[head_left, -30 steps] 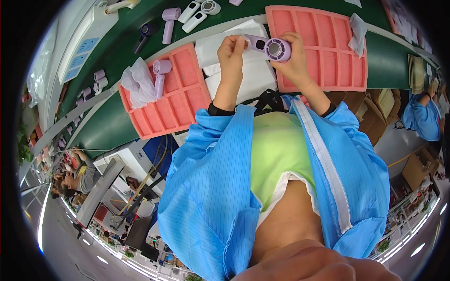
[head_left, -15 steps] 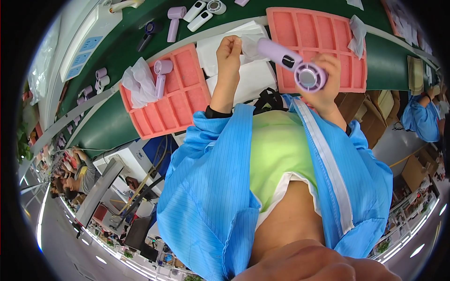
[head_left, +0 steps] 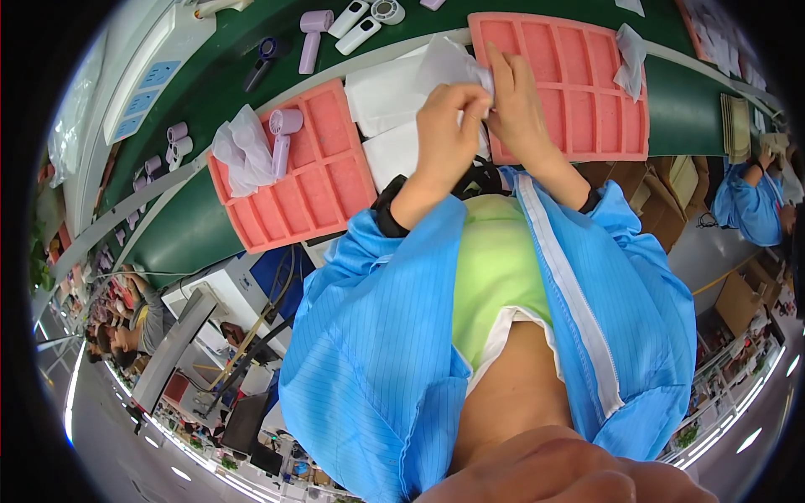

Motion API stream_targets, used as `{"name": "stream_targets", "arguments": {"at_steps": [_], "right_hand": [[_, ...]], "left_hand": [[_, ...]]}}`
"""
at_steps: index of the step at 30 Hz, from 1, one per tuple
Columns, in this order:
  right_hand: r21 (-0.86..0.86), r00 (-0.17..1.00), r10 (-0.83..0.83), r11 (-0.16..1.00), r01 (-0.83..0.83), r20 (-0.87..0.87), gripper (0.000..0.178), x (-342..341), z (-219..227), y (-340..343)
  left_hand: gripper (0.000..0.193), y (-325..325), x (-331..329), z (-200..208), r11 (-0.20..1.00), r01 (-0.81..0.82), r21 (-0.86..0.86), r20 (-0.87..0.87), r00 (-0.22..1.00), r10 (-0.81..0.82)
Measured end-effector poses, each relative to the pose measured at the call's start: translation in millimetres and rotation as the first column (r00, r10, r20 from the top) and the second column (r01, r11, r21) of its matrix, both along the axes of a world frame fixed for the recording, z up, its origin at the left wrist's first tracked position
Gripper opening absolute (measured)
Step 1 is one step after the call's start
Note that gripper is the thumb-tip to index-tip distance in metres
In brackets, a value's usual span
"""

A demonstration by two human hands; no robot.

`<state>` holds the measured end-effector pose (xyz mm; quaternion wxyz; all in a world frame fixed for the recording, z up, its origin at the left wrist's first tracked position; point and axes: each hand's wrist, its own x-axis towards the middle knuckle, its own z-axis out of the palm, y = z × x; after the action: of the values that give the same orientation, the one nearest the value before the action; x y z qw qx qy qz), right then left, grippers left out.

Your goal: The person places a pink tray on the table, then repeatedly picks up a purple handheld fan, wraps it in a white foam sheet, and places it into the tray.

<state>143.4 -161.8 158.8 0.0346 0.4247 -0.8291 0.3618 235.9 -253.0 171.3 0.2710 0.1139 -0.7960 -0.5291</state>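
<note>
Both hands are together over a stack of white sheets or bags [head_left: 377,96] between two pink trays. A thin translucent white bag [head_left: 442,69] stands out beyond them, with a lilac handheld fan [head_left: 487,81] apparently inside it, mostly hidden by fingers. My left hand [head_left: 449,130] is closed, thumb and forefinger pinching the bag near its mouth. My right hand [head_left: 518,105] is closed around the bagged fan from the right side, its fingers pointing away from me. On the left pink tray [head_left: 323,172] lie another lilac fan [head_left: 283,138] and a crumpled white bag [head_left: 243,155].
The right pink tray [head_left: 579,92] has a white bag [head_left: 631,63] over its right edge. Lilac, white and dark fans [head_left: 310,42] lie on the green bench beyond. A white socket strip [head_left: 155,80] runs at far left. Cardboard boxes [head_left: 662,193] and a co-worker's blue sleeve [head_left: 742,205] are at right.
The lilac fan, held in plain sight by my right hand before, is now mostly hidden in the bag between both hands. My right hand moved left and away; my left hand came nearer and right.
</note>
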Motion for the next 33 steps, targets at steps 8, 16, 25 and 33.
{"name": "stream_targets", "arguments": {"at_steps": [8, 16, 25, 33], "right_hand": [[-0.034, 0.972, -0.116, 0.992, 0.125, 0.203, 0.073, -19, -4, -8], [-0.271, 0.891, 0.27, 0.946, -0.176, 0.364, 0.065, -19, 30, 26], [-0.057, 0.911, 0.033, 0.998, -0.011, 0.411, 0.047, -29, -2, 20], [0.09, 0.903, -0.083, 0.995, 0.05, 0.422, 0.04, -33, 9, 8]], "left_hand": [[0.03, 4, -8, 22, 0.983, -0.168, -0.078, 0.061, 0.983, 0.173], [0.046, -43, -6, 13, 0.956, 0.217, 0.196, -0.037, 0.976, -0.214], [0.034, -12, -17, 28, 0.932, -0.214, 0.293, -0.094, 0.963, 0.251], [0.017, -18, -33, 35, 0.917, -0.294, -0.27, -0.052, 0.955, 0.291]]}}
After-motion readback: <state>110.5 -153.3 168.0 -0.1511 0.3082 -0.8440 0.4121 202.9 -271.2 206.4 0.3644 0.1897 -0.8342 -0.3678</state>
